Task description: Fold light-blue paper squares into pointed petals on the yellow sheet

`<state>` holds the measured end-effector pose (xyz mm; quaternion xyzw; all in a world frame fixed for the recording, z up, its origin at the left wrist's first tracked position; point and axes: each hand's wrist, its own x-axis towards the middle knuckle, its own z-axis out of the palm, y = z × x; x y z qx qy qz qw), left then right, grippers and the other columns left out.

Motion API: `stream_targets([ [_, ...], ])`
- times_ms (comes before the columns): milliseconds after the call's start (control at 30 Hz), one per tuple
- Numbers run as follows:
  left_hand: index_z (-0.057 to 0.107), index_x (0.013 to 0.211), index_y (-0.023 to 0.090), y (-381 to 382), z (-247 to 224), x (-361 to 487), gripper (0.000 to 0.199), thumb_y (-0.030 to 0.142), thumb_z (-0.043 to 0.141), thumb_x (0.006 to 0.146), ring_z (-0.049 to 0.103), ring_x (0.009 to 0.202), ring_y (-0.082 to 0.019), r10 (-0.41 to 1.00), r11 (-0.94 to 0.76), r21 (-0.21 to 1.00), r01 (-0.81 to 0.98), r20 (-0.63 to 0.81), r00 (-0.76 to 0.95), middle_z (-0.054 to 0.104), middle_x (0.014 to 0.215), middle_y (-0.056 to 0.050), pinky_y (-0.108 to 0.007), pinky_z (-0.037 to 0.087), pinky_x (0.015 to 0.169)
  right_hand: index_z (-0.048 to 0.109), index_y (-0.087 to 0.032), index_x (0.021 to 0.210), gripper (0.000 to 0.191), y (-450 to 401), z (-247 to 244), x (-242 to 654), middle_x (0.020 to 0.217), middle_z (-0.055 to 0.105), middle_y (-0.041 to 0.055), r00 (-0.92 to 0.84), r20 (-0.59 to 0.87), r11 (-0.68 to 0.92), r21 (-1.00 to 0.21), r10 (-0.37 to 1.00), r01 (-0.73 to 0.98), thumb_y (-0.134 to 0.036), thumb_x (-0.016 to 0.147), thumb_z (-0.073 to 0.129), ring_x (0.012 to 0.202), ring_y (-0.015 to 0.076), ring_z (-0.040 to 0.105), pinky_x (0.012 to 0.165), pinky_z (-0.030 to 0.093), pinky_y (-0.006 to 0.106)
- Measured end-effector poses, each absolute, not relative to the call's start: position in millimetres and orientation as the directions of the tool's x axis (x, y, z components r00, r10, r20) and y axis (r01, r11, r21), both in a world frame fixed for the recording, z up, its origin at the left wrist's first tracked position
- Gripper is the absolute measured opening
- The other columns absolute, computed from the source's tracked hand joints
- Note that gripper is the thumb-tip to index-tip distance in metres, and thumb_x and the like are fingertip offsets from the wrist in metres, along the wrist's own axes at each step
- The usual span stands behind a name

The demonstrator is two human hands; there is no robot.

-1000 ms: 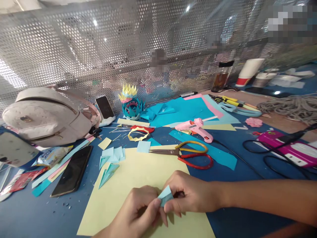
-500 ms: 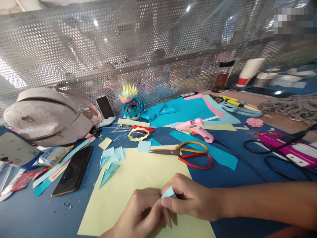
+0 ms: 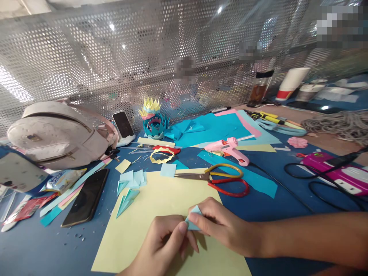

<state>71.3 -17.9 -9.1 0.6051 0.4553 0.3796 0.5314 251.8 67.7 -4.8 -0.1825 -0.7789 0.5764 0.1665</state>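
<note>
While my left hand pinches the left corner of a small folded piece of light-blue paper, my right hand grips its opposite side, thumb pressed across its face. The piece is held over a large pale-yellow paper sheet, near whose far left corner lie folded light-blue paper pieces. Beyond my hands, dark-bladed metal scissors with one yellow and one red looped handle lie across the sheet's far right corner.

No word, number or brand can be read for certain, the blue lettering on the crinkled white-and-yellow plastic packet being too blurred.
</note>
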Motion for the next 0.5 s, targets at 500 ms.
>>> stream_targets([
  [500,0.07,0.067,0.01,-20.9,-10.3,65.0,0.066,0.062,0.047,0.099,0.04,0.053,-0.008,0.951,0.048,0.995,0.087,-0.072,0.299,0.043,0.054,0.001,-0.021,0.028,0.052,0.028,-0.018,0.064,0.047,71.9,-7.4,251.9,0.058,0.026,-0.0067,-0.873,0.229,0.468,-0.884,0.431,0.0,-0.034,0.103,0.049,0.054,0.0077,0.027,0.053,0.022,0.024],
])
